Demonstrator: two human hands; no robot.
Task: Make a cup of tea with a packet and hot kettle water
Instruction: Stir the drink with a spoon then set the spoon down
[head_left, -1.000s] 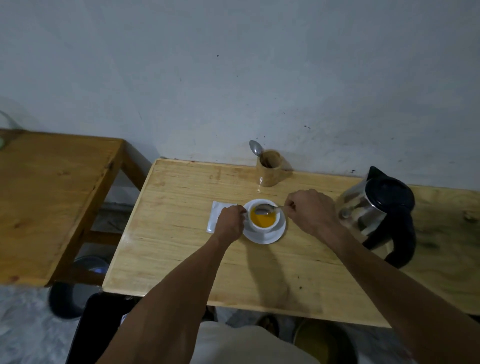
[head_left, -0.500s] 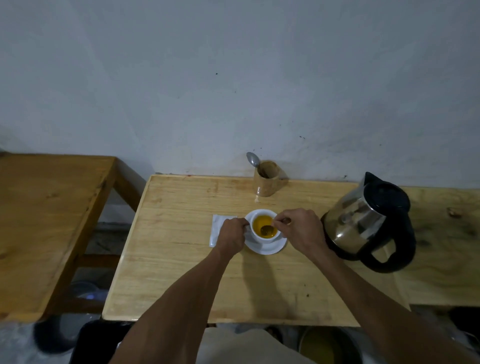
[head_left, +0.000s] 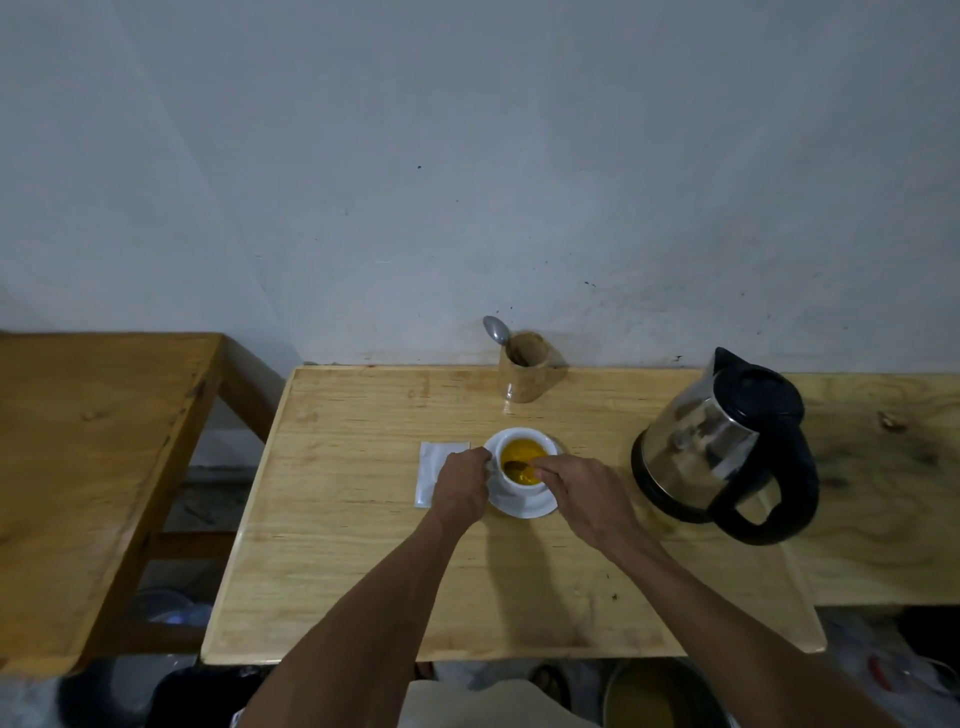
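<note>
A white cup (head_left: 519, 441) filled with orange-yellow tea stands on a white saucer (head_left: 524, 505) in the middle of the light wooden table (head_left: 363, 545). My left hand (head_left: 461, 486) is closed on the cup's left side. My right hand (head_left: 582, 496) pinches a metal spoon (head_left: 517, 466) whose bowl is dipped in the tea. A white packet (head_left: 430, 470) lies flat just left of the saucer, partly under my left hand. The steel kettle (head_left: 722, 447) with black lid and handle stands to the right.
A wooden holder (head_left: 524, 371) with another spoon (head_left: 496, 330) stands by the wall behind the cup. A darker wooden table (head_left: 88, 467) sits to the left across a gap. Buckets and dark items lie on the floor below the front edge.
The spoon's bowl went from resting across the cup's rim down into the tea, and my right hand shifted closer over the cup. The view tilted up; the left hand stayed on the cup.
</note>
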